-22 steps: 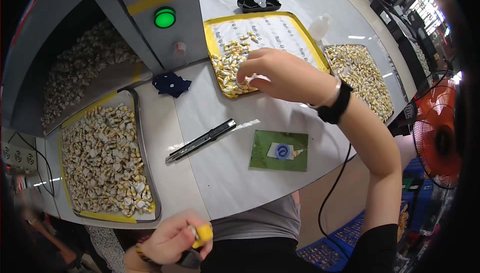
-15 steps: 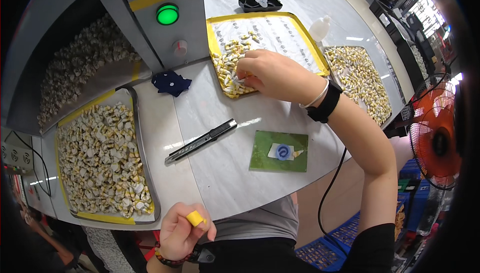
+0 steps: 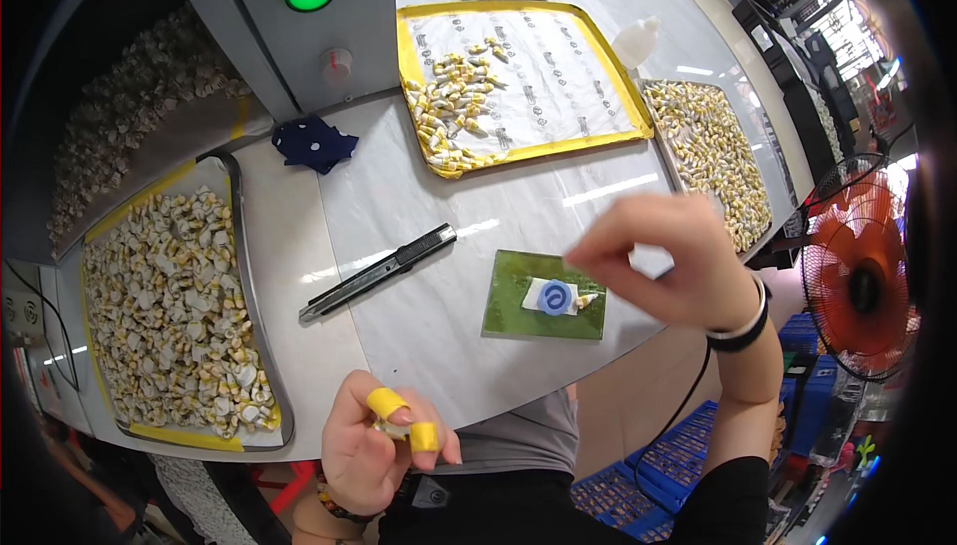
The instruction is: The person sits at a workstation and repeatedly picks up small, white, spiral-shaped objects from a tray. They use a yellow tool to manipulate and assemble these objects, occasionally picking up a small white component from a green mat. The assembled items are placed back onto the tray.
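Right hand: my right hand has left the upper tray and now hangs over the table beside the green board, thumb and finger curled close; I cannot tell whether they pinch anything.
Left hand: my left hand is half curled at the table's near edge, turned so that two bands of yellow tape show; a pale bit sits between the fingers, whether gripped I cannot tell.
Small pieces: the yellow-and-white pieces lie along the upper tray's left side, uncovered now, so neither hand is among them.
Green board: it bears a blue disc.
Knife: the knife lies apart from both hands.
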Demonstrator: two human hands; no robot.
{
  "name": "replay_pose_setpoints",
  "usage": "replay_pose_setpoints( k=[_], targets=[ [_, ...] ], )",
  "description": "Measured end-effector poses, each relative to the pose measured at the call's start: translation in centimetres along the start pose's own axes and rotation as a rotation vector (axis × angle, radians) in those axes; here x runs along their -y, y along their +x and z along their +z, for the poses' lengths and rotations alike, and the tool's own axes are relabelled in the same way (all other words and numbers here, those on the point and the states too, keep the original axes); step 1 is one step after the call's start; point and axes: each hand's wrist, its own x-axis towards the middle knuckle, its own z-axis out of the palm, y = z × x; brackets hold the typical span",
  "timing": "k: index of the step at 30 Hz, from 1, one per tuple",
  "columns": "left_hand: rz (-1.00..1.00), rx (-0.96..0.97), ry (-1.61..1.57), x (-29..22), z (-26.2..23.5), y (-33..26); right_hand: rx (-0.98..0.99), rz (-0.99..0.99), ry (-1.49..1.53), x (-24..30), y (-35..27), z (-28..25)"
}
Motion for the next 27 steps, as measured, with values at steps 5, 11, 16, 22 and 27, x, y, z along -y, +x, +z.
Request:
replay_pose_setpoints(
  k=[5, 11, 16, 22, 27],
  targets=[
    [0.065, -0.168, 0.082, 0.6, 1.1, 0.9, 0.034, 0.041, -0.152, -0.2, -3.3, 1.4],
    [0.049, -0.126, -0.056, 0.7, 0.9, 1.3, 0.023, -0.1, -0.392, -1.2, -3.5, 2.7],
    [-0.053, -0.058, -0.131, 0.9, 0.2, 0.7, 0.077, -0.157, -0.48, -1.1, -3.3, 3.2],
    [-0.192, 0.013, -0.257, 1.7, 0.4, 0.8, 0.007, -0.166, -0.441, -0.5, -3.1, 3.7],
    [-0.384, 0.121, -0.193, 1.6, 0.3, 0.9, -0.149, -0.151, 0.058, 2.1, -3.2, 3.0]
  ],
)
